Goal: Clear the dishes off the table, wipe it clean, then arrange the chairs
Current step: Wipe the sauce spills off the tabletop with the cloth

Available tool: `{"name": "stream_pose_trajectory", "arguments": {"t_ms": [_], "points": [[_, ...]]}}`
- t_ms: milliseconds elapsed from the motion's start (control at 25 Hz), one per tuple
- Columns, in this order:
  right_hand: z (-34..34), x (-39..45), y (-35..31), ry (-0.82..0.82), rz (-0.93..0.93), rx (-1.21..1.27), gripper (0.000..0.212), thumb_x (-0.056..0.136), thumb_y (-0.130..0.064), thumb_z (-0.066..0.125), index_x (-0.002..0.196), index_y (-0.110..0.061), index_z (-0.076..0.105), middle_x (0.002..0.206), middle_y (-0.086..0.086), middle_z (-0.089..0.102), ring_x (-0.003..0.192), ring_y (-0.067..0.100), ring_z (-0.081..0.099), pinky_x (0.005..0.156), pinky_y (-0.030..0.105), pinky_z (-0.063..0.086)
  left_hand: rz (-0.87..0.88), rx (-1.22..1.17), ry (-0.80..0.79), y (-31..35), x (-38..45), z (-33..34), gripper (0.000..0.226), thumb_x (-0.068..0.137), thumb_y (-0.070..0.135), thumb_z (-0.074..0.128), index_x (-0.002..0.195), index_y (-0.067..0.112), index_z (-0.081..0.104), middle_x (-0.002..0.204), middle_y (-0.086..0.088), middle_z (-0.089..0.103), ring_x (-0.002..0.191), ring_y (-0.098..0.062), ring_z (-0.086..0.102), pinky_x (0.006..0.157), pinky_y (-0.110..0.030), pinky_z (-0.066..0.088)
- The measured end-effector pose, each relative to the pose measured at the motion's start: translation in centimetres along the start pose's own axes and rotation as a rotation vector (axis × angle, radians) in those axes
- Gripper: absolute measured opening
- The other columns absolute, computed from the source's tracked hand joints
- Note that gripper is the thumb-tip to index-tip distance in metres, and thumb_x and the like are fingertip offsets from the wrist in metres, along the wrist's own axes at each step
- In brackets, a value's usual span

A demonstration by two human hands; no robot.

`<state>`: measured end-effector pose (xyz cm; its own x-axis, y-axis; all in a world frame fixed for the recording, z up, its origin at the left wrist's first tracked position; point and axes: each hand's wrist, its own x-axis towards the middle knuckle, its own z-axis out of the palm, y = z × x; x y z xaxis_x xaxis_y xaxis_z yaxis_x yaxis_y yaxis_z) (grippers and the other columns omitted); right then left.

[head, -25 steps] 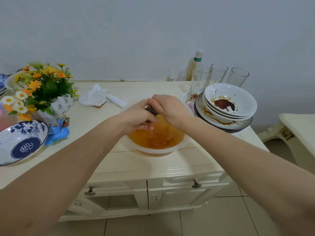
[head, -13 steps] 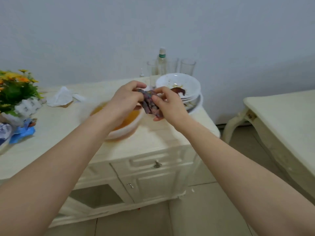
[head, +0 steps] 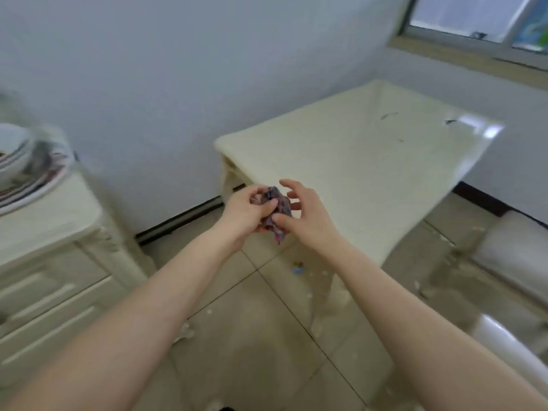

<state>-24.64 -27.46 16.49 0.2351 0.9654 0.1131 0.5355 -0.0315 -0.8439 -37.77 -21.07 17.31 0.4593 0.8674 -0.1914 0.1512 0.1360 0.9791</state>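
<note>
Stacked dishes [head: 20, 161] are seen on the counter [head: 50, 215], far left of the cloth. A crumpled dark cloth [head: 277, 212] is gripped by the left hand [head: 246, 210]; it is pinched by the right hand [head: 305, 216], just right, above the floor before the table [head: 370, 161].

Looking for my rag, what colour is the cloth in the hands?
Dark purple-grey with pink patches, cloth, head view.

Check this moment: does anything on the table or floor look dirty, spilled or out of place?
Yes. The table carries a few dark smears or scraps near its far right corner. The floor is dotted with pale bits, and a small blue object lies by the table's near corner. Both hands hold a crumpled dark cloth.
</note>
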Motion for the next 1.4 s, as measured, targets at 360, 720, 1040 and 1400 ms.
{"name": "stream_pose_trajectory", "arguments": {"t_ms": [360,720,1040,1400], "points": [[-11.0,1.1,15.9,0.060,0.383,-0.088,0.024,0.081,-0.006,0.059,0.102,-0.018,0.061,0.086,0.005,0.066,0.064,0.028,0.065,0.056,0.036,0.055,-0.047,0.303,-0.130,-5.1,10.9,14.3,0.017,0.084,-0.003,0.059,0.093,0.009,0.067,0.080,-0.008,0.065,0.071,-0.022,0.060,0.058,-0.029,0.048],[-14.1,10.6,28.1,-0.189,0.278,-0.850,0.022,0.085,-0.018,0.054,0.106,-0.025,0.056,0.109,-0.001,0.055,0.104,0.026,0.045,0.083,0.037,0.034,-0.036,0.614,-0.149,-10.4,22.8,19.1,0.052,0.076,-0.010,0.048,0.108,0.024,0.070,0.122,0.005,0.065,0.118,-0.011,0.053,0.098,-0.020,0.036],[-12.0,14.9,34.2,-0.625,-0.151,-0.623,0.060,0.094,0.000,0.041,0.148,-0.022,0.028,0.158,-0.004,0.017,0.147,0.019,0.003,0.119,0.030,-0.002,-0.161,0.829,0.072,-14.5,23.2,20.1,0.057,0.079,-0.007,0.044,0.132,0.014,0.053,0.136,-0.007,0.050,0.128,-0.026,0.041,0.107,-0.028,0.029],[-17.2,10.7,39.3,-1.115,-0.682,-0.420,0.070,0.078,0.015,0.044,0.141,-0.016,0.044,0.151,0.000,0.036,0.144,0.019,0.021,0.119,0.035,0.013,-0.399,0.723,0.458,-16.1,18.7,27.7,0.059,0.077,-0.011,0.044,0.133,0.008,0.049,0.140,-0.015,0.042,0.130,-0.029,0.040,0.108,-0.029,0.028]]}}
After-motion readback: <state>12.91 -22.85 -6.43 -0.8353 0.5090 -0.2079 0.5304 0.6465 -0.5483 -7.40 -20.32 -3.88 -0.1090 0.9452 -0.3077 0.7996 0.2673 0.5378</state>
